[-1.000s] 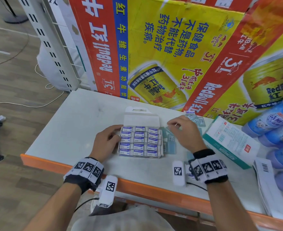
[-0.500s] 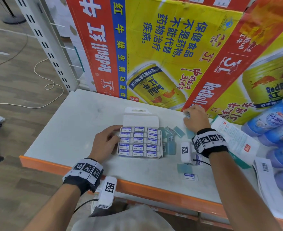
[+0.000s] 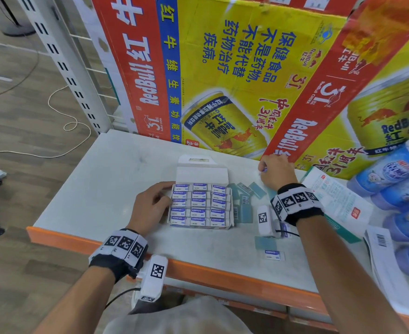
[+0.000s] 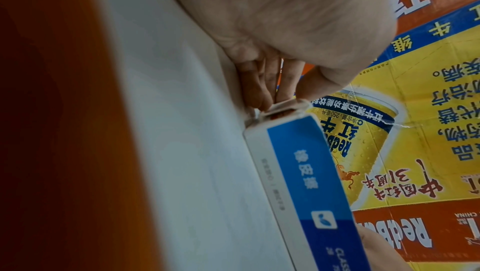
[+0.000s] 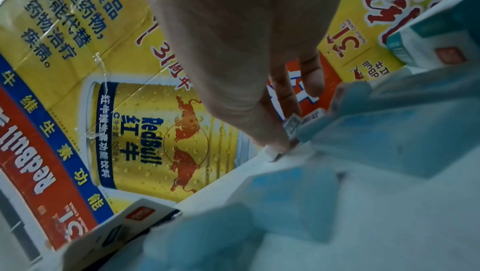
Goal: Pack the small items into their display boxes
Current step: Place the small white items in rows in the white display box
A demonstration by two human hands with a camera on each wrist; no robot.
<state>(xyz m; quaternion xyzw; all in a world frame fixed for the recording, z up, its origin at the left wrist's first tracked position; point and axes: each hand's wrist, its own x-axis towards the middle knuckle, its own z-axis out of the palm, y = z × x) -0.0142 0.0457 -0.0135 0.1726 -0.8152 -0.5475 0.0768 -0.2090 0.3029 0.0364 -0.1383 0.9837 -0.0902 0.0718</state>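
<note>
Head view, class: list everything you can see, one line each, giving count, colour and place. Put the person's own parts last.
display box: one, white, lid open, table centre.
erasers in box: three columns, five rows showing, white and blue.
loose eraser: one, white and blue, near the front edge.
blue-grey pieces: several, right of the box.
table: one, white with an orange edge.
Red Bull cartons: yellow and red, behind the table.
bottles: several, blue, far right.
left hand: rests against the box's left side.
right hand: pinches a small item at the back.
</note>
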